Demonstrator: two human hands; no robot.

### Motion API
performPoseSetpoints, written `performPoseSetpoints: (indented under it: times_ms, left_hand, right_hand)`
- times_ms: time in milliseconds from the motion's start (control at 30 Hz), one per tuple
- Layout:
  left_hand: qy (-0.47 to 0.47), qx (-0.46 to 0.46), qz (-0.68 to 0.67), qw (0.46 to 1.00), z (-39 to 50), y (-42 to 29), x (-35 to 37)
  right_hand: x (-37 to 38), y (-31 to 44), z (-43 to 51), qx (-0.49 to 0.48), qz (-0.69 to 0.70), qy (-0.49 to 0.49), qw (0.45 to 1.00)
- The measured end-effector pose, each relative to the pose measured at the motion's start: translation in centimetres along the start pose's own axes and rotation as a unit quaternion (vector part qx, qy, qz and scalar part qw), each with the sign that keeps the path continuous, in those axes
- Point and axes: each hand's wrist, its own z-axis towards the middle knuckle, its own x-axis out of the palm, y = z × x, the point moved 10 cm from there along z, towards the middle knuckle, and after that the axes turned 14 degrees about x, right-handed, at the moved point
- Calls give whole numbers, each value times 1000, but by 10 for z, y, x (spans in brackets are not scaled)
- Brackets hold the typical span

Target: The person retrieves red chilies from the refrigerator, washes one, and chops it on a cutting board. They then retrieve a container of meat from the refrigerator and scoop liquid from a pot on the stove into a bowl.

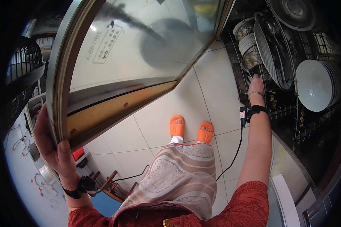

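Note:
My left hand point(58, 153) grips the edge of an open glass-paned cabinet door point(122, 96), its thumb on the near side of the frame. My right hand point(256, 83) reaches into a wire dish rack point(291, 65) in the dark cabinet. Its fingertips are at a stainless steel bowl point(250, 59) and are partly hidden, so I cannot tell whether they hold it. Several white bowls point(246, 44) stand beside the steel one. A fluted oval serving dish point(262, 52) stands on edge, with a metal ladle point(271, 28) near it.
Stacked white plates point(314, 85) and a round metal lid point(294, 12) are at the right. A black fan point(24, 62) stands at the left. A wooden stool point(110, 184) is behind the door. Cables run from both wrist straps. Orange slippers point(177, 126) are on the tiled floor point(159, 124).

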Motion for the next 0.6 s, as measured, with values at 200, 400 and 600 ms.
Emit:
performPoseSetpoints:
  times_ms: [200, 400, 600]
  left_hand:
    - [1, 2, -4, 1000, -1, -5, 2]
    - [2, 17, -46, 999, 0, -8, 7]
    - [33, 15, -70, 997, 8, -9, 18]
  right_hand:
    - [-19, 40, -30, -99, -66, -36, 992]
    - [-26, 67, -43, -148, -81, -73, 983]
    - [-15, 66, -119, -178, 26, 47, 983]
